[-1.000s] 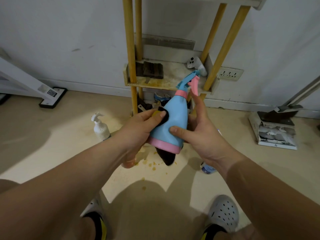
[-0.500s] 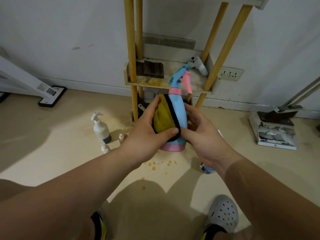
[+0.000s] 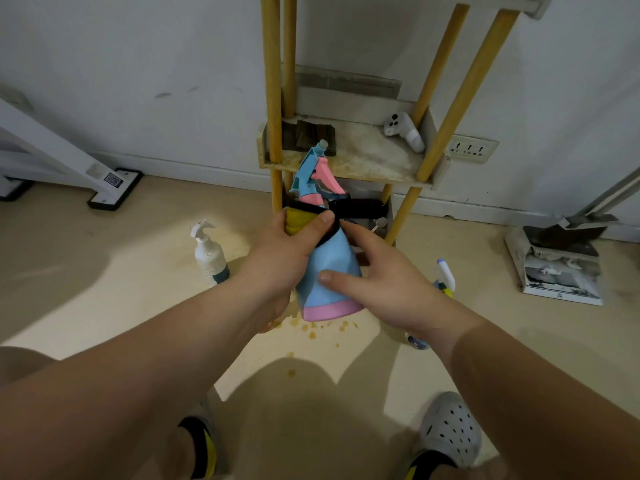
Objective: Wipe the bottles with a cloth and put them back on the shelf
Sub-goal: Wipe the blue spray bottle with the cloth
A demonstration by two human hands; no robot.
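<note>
- Spray bottle (image 3: 329,268), blue with pink base band, is held upright in mid-air in front of the shelf (image 3: 363,157), above the floor and not resting on anything.
- Left hand (image 3: 284,251) is clamped on the yellow, black-edged cloth (image 3: 298,218), which is wrapped round the bottle's shoulder just under the trigger head (image 3: 317,171).
- Right hand (image 3: 388,282) holds the lower body: thumb on the near face, fingers round the far side. The 2 hands are close together, both on the 1 bottle.
- Risk 1: the right-hand grip looks loose and spread. A hard twist from the cloth hand could turn the bottle out of it and drop it.
- Risk 2: the cloth sits touching the trigger. Pushing it higher could squeeze the trigger and spray, or catch the black hem on it.
- Risk 3: the base band and the patch under the right hand could go unwiped unless the grip is shifted.
- Risk 4: the shelf board is stained and carries a dark block (image 3: 311,133) and a white controller (image 3: 403,131). A careless return could knock these or dirty the base again.
- Risk 5: a white pump bottle (image 3: 207,254) and another bottle (image 3: 445,275) stand on the floor (image 3: 104,289) near the feet, beside brown stains (image 3: 311,327). A step forward could tip them.
</note>
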